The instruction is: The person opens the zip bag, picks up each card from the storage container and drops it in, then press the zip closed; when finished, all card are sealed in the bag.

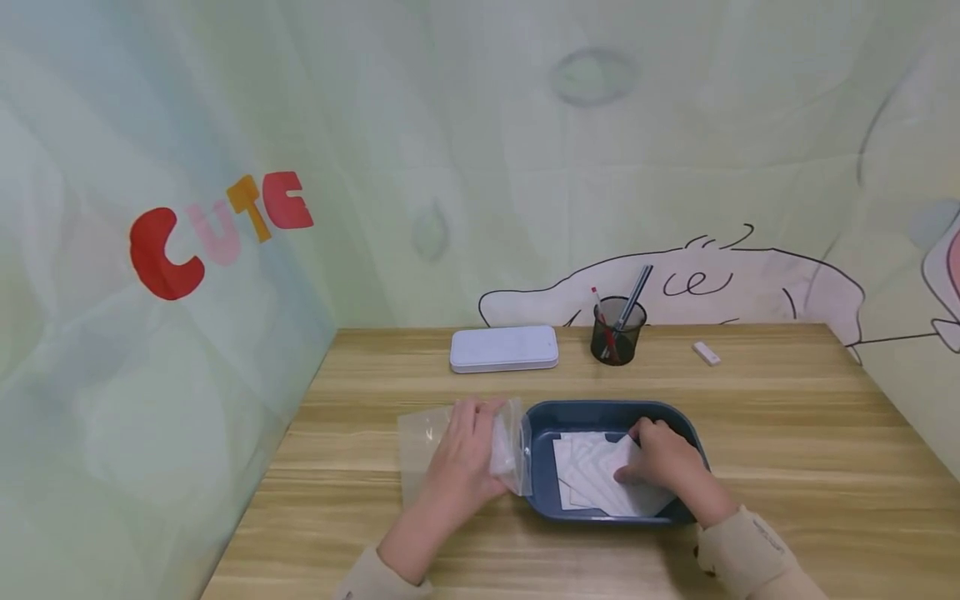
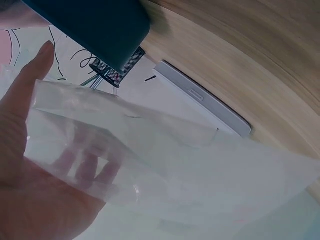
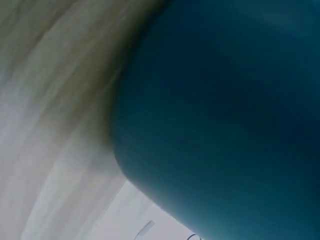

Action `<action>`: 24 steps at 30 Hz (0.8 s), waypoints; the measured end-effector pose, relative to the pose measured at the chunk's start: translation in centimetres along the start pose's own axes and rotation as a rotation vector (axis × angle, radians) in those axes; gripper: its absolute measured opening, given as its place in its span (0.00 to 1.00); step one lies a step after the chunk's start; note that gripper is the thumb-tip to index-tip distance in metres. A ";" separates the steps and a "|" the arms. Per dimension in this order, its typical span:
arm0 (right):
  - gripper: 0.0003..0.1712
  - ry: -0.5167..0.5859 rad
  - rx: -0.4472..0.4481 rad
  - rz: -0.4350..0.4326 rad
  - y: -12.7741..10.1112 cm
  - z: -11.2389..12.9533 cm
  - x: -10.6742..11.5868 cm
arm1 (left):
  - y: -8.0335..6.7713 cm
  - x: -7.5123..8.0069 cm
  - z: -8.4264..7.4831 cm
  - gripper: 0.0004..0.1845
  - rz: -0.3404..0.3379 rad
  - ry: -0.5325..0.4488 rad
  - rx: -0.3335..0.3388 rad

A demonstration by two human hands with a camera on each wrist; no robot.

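My left hand [image 1: 467, 454] grips a clear plastic bag [image 1: 420, 450] beside the left end of a dark blue tray [image 1: 600, 408]. In the left wrist view, the fingers show through the bag's film [image 2: 190, 165], and the thumb stands up at its edge. Some white material [image 1: 502, 450] shows at the bag's mouth, which meets the tray's rim. Over the tray, my right hand [image 1: 663, 457] pinches the upper part of the white flat sheets [image 1: 588, 475], which lie fanned and overlapping inside. The tray's outer wall [image 3: 215, 125] fills most of the right wrist view, where the hand is hidden.
A white flat case [image 1: 504, 348] lies at the back of the wooden table [image 1: 337, 467]. Next to it stands a black mesh cup [image 1: 618, 333] with pens in it. Farther right is a small white block [image 1: 706, 353]. A printed cloth [image 1: 450, 125] hangs behind the table.
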State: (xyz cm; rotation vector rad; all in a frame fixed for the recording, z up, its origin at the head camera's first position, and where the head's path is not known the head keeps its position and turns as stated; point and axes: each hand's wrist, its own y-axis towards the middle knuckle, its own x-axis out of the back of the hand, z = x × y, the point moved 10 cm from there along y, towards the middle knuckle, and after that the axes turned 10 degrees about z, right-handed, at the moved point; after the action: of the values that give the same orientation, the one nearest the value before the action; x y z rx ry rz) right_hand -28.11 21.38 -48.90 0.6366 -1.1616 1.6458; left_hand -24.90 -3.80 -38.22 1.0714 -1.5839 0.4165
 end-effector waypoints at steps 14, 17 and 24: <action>0.11 0.015 0.240 -0.156 -2.7 3.1 3.3 | 0.1 0.0 -0.2 0.58 -0.040 0.018 -0.037; 0.07 0.000 0.284 -0.143 -3.5 3.9 4.1 | 0.1 -0.1 -0.1 0.58 -0.031 0.012 -0.029; 0.05 0.040 0.320 -0.137 -5.5 5.0 6.3 | 0.2 0.0 -0.1 0.57 -0.026 0.006 -0.020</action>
State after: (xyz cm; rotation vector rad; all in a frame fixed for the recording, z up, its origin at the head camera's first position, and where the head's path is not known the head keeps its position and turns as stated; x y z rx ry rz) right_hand -26.05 19.84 -39.50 0.8613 -0.8122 1.7320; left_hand -25.04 -3.62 -38.18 1.0737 -1.5640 0.3849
